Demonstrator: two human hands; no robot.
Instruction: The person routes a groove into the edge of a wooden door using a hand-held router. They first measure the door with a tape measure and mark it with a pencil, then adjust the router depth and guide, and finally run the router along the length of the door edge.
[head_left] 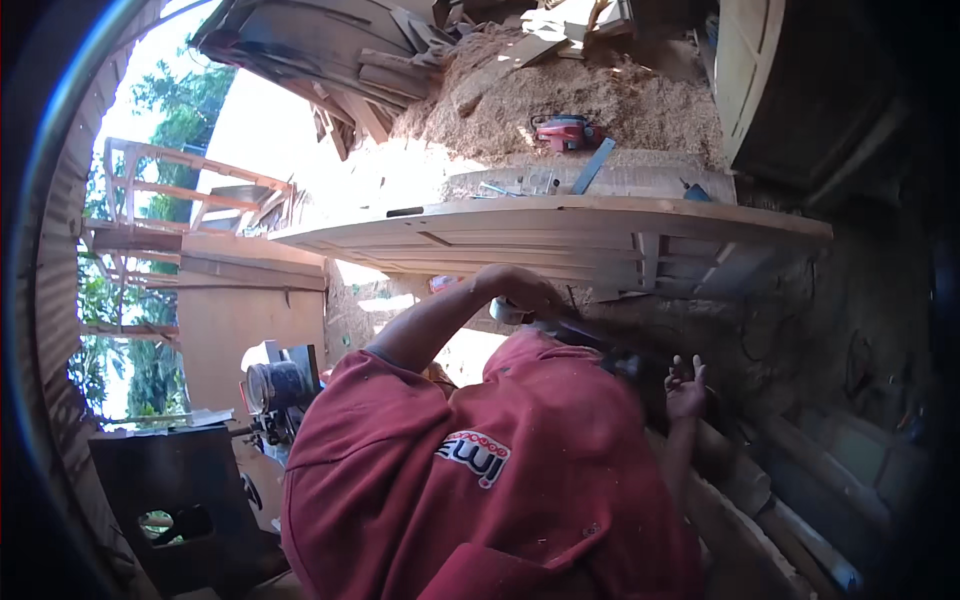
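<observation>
My left hand is bent over in front of a wooden panelled door that stands on its long edge. Beside that hand is a pale, rounded thing, partly covered, whose kind I cannot make out. The left fingers are lost in shadow and blur, so their grip does not show. Lower and to the right, my right hand is raised with fingers apart and nothing in it. Dark shadow lies between the two hands.
Beyond the door, a red power tool rests by shavings, near a bluish metal straightedge. Scrap boards are heaped behind. A machine and a dark stand are at left; long timbers lie at lower right.
</observation>
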